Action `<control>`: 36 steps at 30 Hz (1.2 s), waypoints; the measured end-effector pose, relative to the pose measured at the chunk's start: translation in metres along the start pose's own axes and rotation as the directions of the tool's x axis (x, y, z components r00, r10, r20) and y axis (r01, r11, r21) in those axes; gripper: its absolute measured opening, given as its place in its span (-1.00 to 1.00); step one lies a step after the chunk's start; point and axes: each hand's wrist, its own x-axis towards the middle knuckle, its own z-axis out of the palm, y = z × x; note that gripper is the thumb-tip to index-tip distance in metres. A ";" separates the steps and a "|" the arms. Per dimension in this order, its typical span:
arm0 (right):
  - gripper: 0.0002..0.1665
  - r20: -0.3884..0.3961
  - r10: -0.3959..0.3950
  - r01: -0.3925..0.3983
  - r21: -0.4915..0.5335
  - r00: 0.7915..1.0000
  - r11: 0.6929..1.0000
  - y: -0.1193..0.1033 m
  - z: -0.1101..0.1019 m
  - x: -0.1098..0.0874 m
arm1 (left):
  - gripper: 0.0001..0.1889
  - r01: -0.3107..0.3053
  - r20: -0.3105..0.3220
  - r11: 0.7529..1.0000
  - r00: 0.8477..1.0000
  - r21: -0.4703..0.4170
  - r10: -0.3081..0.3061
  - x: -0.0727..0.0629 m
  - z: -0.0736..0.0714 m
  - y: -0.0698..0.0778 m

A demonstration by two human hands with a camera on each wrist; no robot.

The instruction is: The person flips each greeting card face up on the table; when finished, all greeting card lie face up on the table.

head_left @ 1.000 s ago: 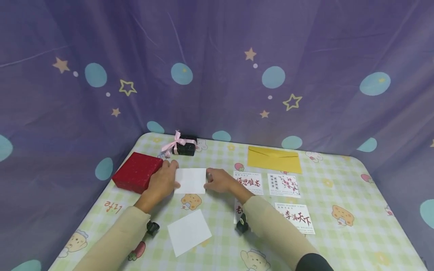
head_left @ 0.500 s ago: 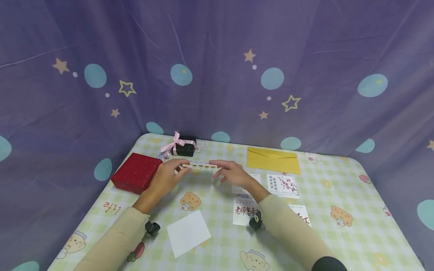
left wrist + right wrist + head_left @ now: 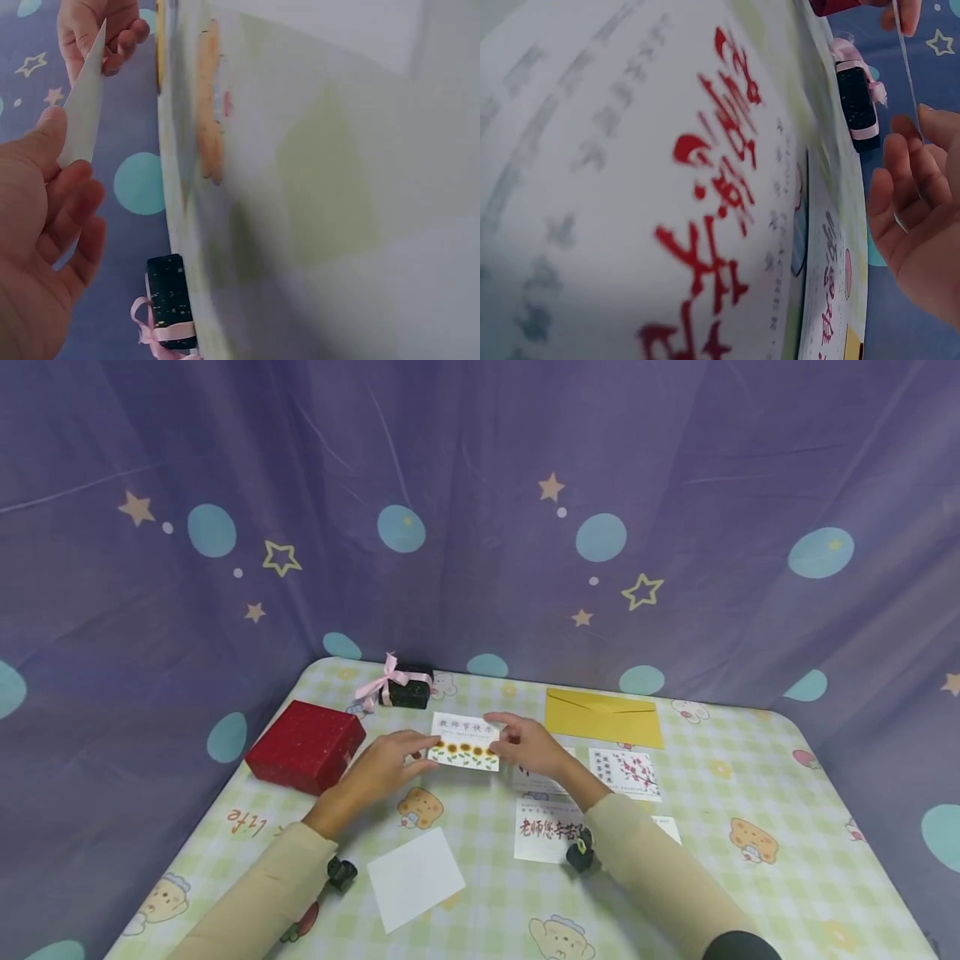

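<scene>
Held up over the table between both hands is a white greeting card (image 3: 465,743) with a row of sunflowers and dark writing, its printed face toward the head camera. My left hand (image 3: 386,768) pinches its left edge between thumb and fingers; in the left wrist view the card (image 3: 86,105) is seen nearly edge-on. My right hand (image 3: 531,746) pinches the opposite edge, with the lower fingers loosely bent in the right wrist view, where the card (image 3: 905,64) shows as a thin line. Below the hands a blank white card (image 3: 416,878) lies at an angle on the table.
A red box (image 3: 306,746) stands beside the left hand, and behind it a black box (image 3: 407,689) with a pink ribbon bow. At the right lie a yellow envelope (image 3: 603,718), a plum-blossom card (image 3: 625,774) and a card with red characters (image 3: 546,835); the right arm partly covers others.
Both hands have lifted the card off the table, flipped it from its blank side to the sunflower side, and shifted it slightly right. The other items stay put.
</scene>
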 end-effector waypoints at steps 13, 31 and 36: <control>-0.22 0.020 0.073 -0.068 -0.171 0.997 0.983 0.011 0.003 -0.002 | -0.55 0.052 0.190 0.989 0.979 0.137 -0.078 0.000 0.018 -0.003; -0.31 0.002 0.111 -0.102 -0.389 0.994 0.916 0.012 0.006 0.003 | -0.54 0.052 0.346 0.969 0.928 0.240 -0.136 0.010 0.026 0.004; -0.31 -0.001 0.124 -0.114 -0.399 0.992 0.910 0.010 0.007 0.003 | -0.55 0.031 0.366 0.966 0.922 0.258 -0.127 0.013 0.025 0.006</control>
